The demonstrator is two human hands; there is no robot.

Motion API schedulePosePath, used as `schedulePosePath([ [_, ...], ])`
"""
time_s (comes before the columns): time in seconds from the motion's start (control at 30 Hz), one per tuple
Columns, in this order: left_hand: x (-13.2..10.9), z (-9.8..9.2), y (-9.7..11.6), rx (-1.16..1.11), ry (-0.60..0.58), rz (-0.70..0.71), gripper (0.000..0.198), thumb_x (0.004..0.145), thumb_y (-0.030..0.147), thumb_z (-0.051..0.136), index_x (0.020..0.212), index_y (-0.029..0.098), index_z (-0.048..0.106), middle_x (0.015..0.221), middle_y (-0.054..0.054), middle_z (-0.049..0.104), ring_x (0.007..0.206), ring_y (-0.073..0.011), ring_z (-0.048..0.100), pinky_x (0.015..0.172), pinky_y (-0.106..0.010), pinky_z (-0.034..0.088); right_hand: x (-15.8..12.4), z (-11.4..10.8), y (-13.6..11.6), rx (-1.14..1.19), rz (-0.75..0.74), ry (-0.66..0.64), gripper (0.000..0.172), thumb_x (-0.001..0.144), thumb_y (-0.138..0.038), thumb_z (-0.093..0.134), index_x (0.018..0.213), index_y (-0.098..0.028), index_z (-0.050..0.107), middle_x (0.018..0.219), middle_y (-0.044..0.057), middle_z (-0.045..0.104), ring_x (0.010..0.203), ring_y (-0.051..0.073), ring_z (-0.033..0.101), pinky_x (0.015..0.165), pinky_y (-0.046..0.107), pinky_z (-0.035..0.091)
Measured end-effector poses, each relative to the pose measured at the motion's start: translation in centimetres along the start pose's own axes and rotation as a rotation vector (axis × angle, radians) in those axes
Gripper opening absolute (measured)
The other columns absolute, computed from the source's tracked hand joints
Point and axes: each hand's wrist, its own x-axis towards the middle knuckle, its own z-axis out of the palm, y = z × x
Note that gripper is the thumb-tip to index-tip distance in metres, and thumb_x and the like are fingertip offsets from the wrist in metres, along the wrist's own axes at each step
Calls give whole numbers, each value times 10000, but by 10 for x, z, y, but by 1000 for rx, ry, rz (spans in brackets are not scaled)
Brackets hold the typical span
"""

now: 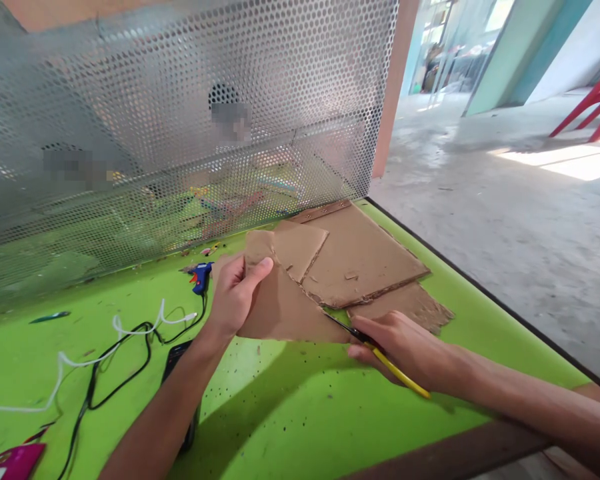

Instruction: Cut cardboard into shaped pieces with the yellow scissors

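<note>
One sheet of matte brown cardboard (285, 313), angular, rough along its cut side, pinched between thumb and fingers of my left hand (235, 293) above the green tabletop (260, 407); one yellow-handled cutter (403, 377), slim dark metal tip against the sheet's right end, my right hand (403, 340) wrapped closed about it. Ragged corrugated offcuts (370, 260), flat, overlapping toward the tabletop's far right corner; perforated metal screen (290, 87), upright along the far edge.

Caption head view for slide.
Left hand grips a cardboard piece, right hand a yellow-handled tool at its edge, over a green table.
</note>
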Motion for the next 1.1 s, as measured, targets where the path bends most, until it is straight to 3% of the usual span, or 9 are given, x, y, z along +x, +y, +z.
schedulePosePath([
  [0.13, -2, 2, 2, 6, -24, 10, 262, 825, 441, 747, 824, 181, 710, 816, -13, 695, 694, -140, 583, 632, -246, 440, 1, -5, -2, 17, -10, -34, 394, 1056, -475, 386, 785, -201, 468, 568, -59, 382, 449, 89, 298, 501, 285, 168],
  [0.33, -2, 3, 3, 1, -32, -3, 267, 824, 447, 746, 813, 184, 704, 798, -10, 694, 672, -140, 579, 613, -247, 434, -1, 2, -2, 25, 18, 26, 437, 1058, -501, 364, 770, -196, 484, 548, -73, 343, 430, 78, 248, 495, 290, 136],
  [0.57, -3, 2, 5, 41, -12, 28, 266, 825, 451, 730, 796, 189, 694, 793, -12, 683, 666, -152, 575, 612, -258, 435, 0, 4, -2, 36, 36, 18, 440, 1047, -530, 369, 778, -199, 477, 553, -51, 403, 441, 84, 301, 504, 285, 159],
  [0.87, -15, 18, 14, 216, -67, 130, 269, 874, 425, 664, 753, 185, 676, 772, -14, 641, 710, -162, 542, 641, -270, 419, 3, -1, -4, 25, 2, 27, 384, 1051, -482, 375, 815, -199, 483, 574, -45, 418, 455, 101, 320, 509, 288, 177],
  [1.1, -6, 3, 10, 102, -19, 45, 273, 831, 459, 712, 811, 187, 707, 814, -24, 689, 703, -169, 584, 628, -270, 443, 4, -9, -3, 94, -32, 42, 353, 1058, -438, 390, 823, -194, 486, 576, -52, 420, 447, 94, 346, 503, 276, 204],
])
